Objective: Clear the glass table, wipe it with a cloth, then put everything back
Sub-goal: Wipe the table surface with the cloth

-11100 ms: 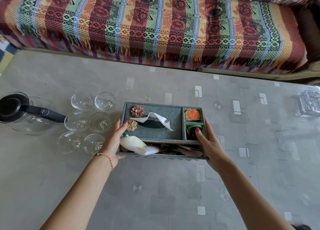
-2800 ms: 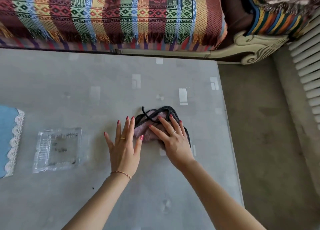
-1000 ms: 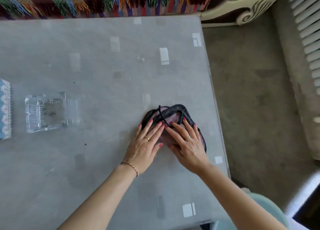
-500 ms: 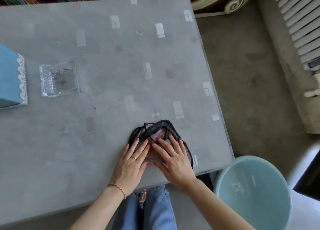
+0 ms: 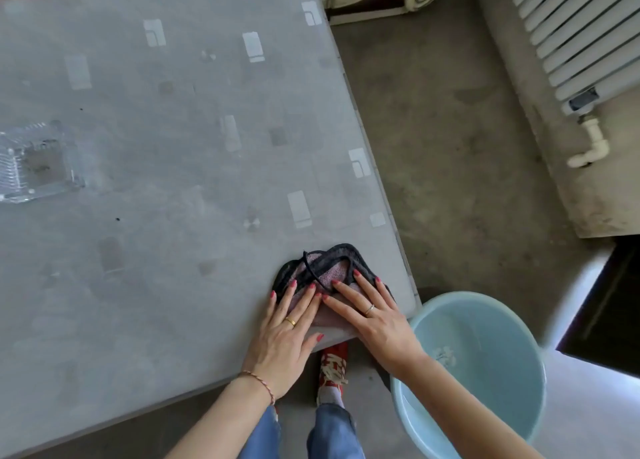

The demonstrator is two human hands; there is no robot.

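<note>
The cloth [image 5: 329, 271] is pink and fluffy with a dark edge all round it, and a thin black loop sticks up from its top. It is bunched up in a small heap, not spread flat. It lies on the glass table [image 5: 156, 181], right at the table's near corner, under the fingers of both hands.

The left hand [image 5: 285, 334] lies flat, palm down, with its fingers straight and close together. Its fingertips press on the left part of the cloth, and its palm rests on the table just behind the cloth. It is not gripping anything. It has a gold ring and a thin bracelet at the wrist.

The right hand [image 5: 370, 316] is flat too, with its fingers spread out a little. They press on the right part of the cloth. It has a ring as well. The two hands sit side by side, and their fingers almost touch in the middle.

Far to the left of the left hand is a clear glass dish [image 5: 33, 162] on the table. Just below the right arm, on the floor, stands a light blue bucket [image 5: 485, 372].
</note>
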